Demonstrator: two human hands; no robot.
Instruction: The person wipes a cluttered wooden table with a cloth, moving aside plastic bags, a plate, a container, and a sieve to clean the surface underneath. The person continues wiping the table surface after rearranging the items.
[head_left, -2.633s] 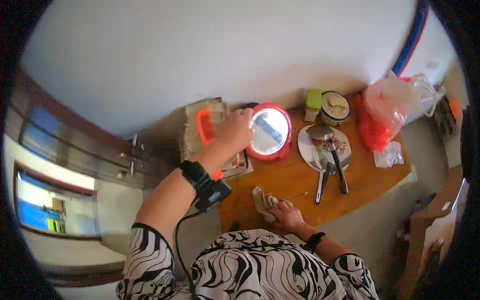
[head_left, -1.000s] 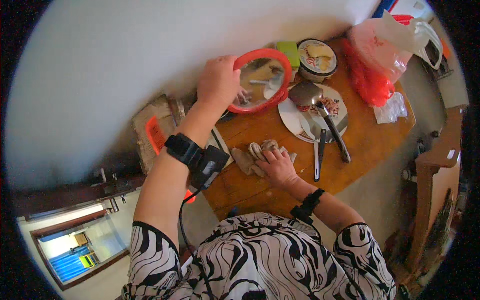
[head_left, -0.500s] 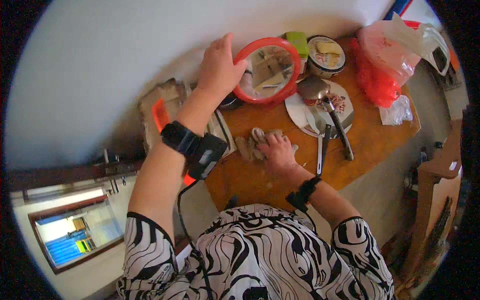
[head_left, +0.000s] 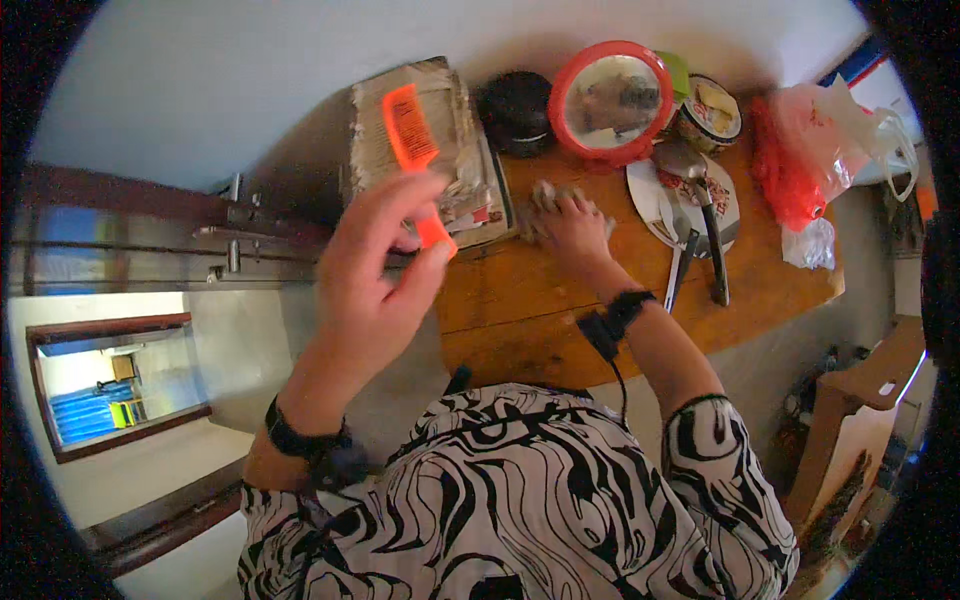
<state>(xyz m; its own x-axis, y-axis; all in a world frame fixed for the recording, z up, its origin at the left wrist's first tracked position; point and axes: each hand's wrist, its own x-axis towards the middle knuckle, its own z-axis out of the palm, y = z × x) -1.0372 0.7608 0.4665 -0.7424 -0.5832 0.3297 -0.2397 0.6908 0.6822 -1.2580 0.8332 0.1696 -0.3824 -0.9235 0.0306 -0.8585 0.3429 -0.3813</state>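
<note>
Thumb and fingers apart, my left hand (head_left: 385, 270) curves over the lower end of an orange comb (head_left: 408, 125). The comb lies across a worn stack of papers (head_left: 370, 120), and its middle is hidden behind the fingers. On the wooden table, my right hand (head_left: 578, 228) is closed over a crumpled greyish cloth (head_left: 541, 205), partly covered by the fingers. Behind that hand stands a round mirror (head_left: 617, 100) with a red frame. A black round container (head_left: 516, 112) sits between the mirror and the papers.
A ladle (head_left: 712, 225) and a knife (head_left: 680, 265) lie on a white round board (head_left: 648, 190) at the right. Behind are a tub (head_left: 712, 120) and a green box (head_left: 676, 72). Red and white plastic bags (head_left: 800, 150) sit at the table's right end (head_left: 790, 290).
My left hand has left the mirror and come back to the orange comb. My right hand stays on the cloth. The view has shifted, showing more of the papers and the black container.
</note>
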